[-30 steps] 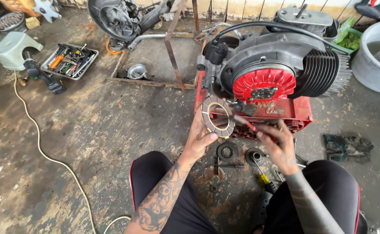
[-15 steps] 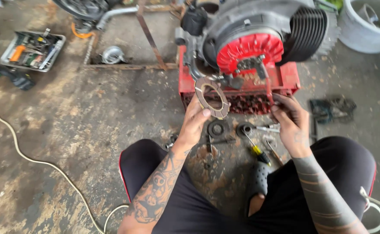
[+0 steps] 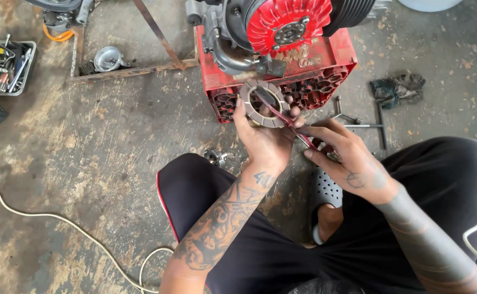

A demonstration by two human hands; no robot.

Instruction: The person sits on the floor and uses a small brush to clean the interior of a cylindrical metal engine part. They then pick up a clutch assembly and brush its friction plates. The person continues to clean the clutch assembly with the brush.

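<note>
My left hand (image 3: pixel 263 139) holds a round metal clutch plate ring (image 3: pixel 263 103) with tan friction pads, upright in front of me. My right hand (image 3: pixel 347 158) grips a thin red-handled tool (image 3: pixel 285 117) whose tip reaches across the ring's opening. Just beyond the ring stands a small engine with a red finned fan (image 3: pixel 287 27) on a red plastic crate (image 3: pixel 333 57). I sit on the concrete floor in black shorts, knees apart.
A grey tray of hand tools (image 3: pixel 2 68) lies at far left. A rusty metal frame (image 3: pixel 135 71) holds a small metal part (image 3: pixel 108 57). A T-handle wrench (image 3: pixel 366 125) and dark gloves (image 3: pixel 399 87) lie right. A white cable (image 3: pixel 59 220) crosses the floor.
The view has tipped down and closer. My right hand came up from the floor with the red-handled tool and brought it to the ring, which my left hand lowered toward me.
</note>
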